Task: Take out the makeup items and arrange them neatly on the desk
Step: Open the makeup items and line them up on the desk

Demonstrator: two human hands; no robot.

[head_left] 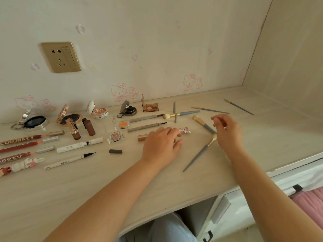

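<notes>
Makeup items lie spread on the pale wooden desk, mostly toward its left edge and back. The left hand rests flat, fingers relaxed, over a rose-gold tube. The right hand hovers with loosely curled fingers, holding nothing, above a grey-handled brush.
</notes>
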